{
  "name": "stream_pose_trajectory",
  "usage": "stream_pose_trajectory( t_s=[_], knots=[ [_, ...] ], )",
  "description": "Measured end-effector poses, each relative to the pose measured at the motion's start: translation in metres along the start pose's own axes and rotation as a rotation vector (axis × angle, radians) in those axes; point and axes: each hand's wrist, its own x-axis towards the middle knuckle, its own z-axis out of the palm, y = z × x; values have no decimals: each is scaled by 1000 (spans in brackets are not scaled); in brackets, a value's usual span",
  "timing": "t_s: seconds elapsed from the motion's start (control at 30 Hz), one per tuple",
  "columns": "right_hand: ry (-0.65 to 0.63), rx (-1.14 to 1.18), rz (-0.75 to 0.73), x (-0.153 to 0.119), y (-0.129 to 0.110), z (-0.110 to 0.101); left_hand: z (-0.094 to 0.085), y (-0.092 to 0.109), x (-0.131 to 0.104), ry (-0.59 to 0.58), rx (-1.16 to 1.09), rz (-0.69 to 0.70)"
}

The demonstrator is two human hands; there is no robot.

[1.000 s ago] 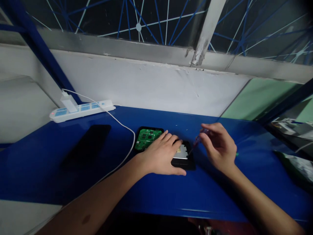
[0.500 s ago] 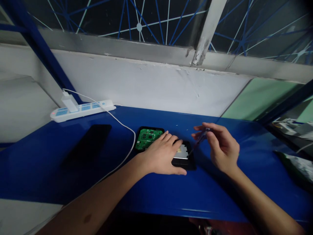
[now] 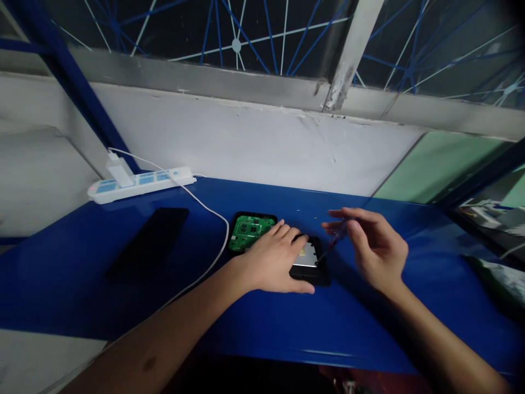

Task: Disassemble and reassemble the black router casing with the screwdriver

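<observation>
My left hand (image 3: 275,259) lies flat with its fingers stretched across an opened black electronic device. The device's right half (image 3: 324,273) is a black case with a silver metal plate (image 3: 307,257). To the left, partly under my fingers, a green circuit board (image 3: 251,232) sits in a black shell. My right hand (image 3: 373,246) pinches a screwdriver with a purplish see-through handle (image 3: 339,234), its fingers closed round it. The shaft slants down left, and its tip is at the right edge of the metal plate; whether it sits on a screw is too small to tell.
A black flat slab (image 3: 150,241) lies on the blue table (image 3: 262,323) at left. Behind it is a white power strip (image 3: 164,183) with a charger (image 3: 120,171), whose white cable (image 3: 217,219) runs beside the device. A dark-and-silver packet (image 3: 498,279) lies at far right.
The view has shifted very slightly. My right hand still holds the screwdriver at the plate's edge, its fingers turned a little; my left hand has stayed in place on the device.
</observation>
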Motion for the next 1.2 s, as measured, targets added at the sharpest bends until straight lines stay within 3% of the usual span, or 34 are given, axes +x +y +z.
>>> stream_pose_trajectory(
  t_s=[0.2, 0.47, 0.63, 0.8, 0.97, 1.2],
  knots=[
    [-79, -64, -64, 0, 2, -3, -1, 1, 0, -6, 15, -9],
    [-37, -179, -146, 4, 10, -4, 0, 1, 0, 8, 11, -2],
    [-94, -155, -118, 3, 7, -6, 0, 1, 0, 6, 9, -6],
    [-58, -156, -66, -1, 7, -2, 0, 1, -1, 0, 29, -14],
    [-21, -228, -146, 2, 12, -4, 0, 1, -1, -6, 37, -20],
    [-86, -189, -151, 3, 10, -6, 0, 2, -1, 1, 26, -25]
  ],
)
